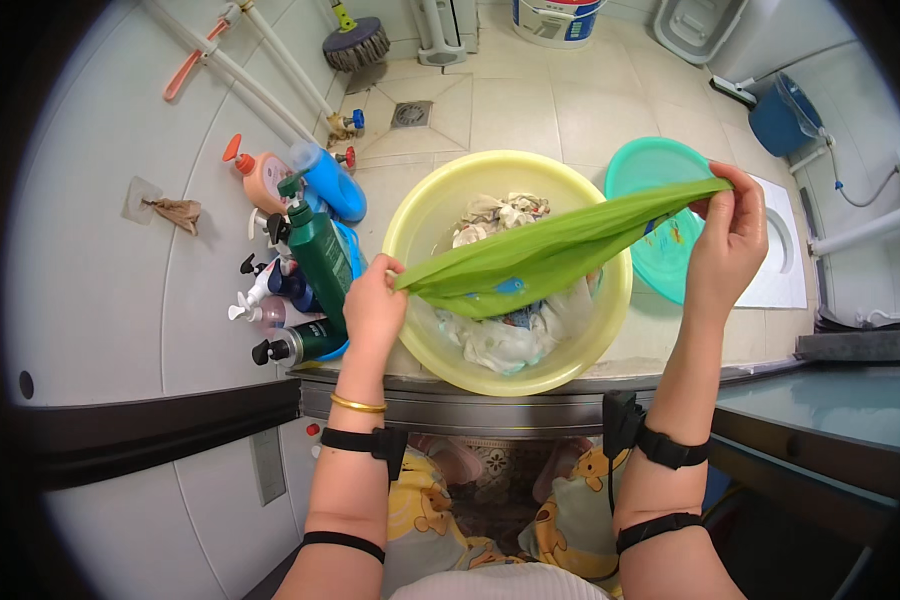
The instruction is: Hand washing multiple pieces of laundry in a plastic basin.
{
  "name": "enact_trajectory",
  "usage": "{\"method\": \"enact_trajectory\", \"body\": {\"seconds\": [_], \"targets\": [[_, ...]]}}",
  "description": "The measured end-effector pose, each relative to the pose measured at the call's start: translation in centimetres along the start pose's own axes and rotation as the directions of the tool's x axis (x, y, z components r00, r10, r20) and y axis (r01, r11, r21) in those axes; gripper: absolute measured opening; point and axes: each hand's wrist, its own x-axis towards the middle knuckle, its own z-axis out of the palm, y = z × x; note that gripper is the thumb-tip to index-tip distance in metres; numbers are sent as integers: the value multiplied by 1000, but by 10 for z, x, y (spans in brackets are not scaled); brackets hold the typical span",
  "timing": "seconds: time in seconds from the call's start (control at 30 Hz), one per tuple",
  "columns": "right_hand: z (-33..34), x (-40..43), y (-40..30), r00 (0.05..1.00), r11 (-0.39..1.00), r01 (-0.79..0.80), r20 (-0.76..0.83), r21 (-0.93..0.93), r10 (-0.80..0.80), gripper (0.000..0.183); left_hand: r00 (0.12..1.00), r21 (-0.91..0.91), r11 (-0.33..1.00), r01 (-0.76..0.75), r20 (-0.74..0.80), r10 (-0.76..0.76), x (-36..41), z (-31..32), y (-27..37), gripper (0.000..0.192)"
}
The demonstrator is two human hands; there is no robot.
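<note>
A wet-looking green cloth (517, 251) with blue printed figures is stretched between my two hands. My left hand (375, 304) pinches its left end near the rim of a yellow plastic basin (406, 217). At the upper right, my right hand (731, 232) grips the other end, above a turquoise basin (656, 161). The cloth slants up to the right across the yellow basin and hides part of what lies inside. Below it in that basin are a crumpled patterned cloth (487, 217) and whitish wet fabric (487, 345).
Pump bottles, among them a green one (319, 255), crowd a blue basket (354, 247) at the left wall. A squat toilet (784, 262) lies behind the turquoise basin. Farther off are a floor drain (411, 115), a scrub brush (356, 45) and a blue bucket (784, 116). A dark door track (495, 412) runs before me.
</note>
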Motion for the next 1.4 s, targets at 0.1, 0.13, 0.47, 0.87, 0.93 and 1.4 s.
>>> {"method": "enact_trajectory", "body": {"seconds": [0.1, 0.13, 0.47, 0.87, 0.93, 1.4], "targets": [[-16, 7, 18, 998, 999, -30, -56, -26, 29, 17, 973, -273, 940, 206, 164, -165, 6, -11, -2, 7], [-20, 9, 23, 997, 996, -33, -70, -82, 27, 17, 947, -373, 883, 284, 257, -195, 7, -18, 3, 10], [-39, 16, 52, 977, 986, -164, -142, -42, 157, 18, 836, -823, 155, 547, 547, -46, 11, -38, 9, 22], [-52, 7, 95, 863, 860, -498, -40, 109, 504, 18, 903, -846, 332, 418, 427, -47, 9, -32, 5, 26], [-53, 9, 92, 846, 842, -521, -50, 139, 531, 18, 922, -826, 429, 366, 384, -47, 10, -39, 2, 25], [-38, 1, 78, 864, 871, -488, 117, -49, 491, 18, 910, -581, 789, 199, 408, 71, 9, -55, -20, 25]]}}
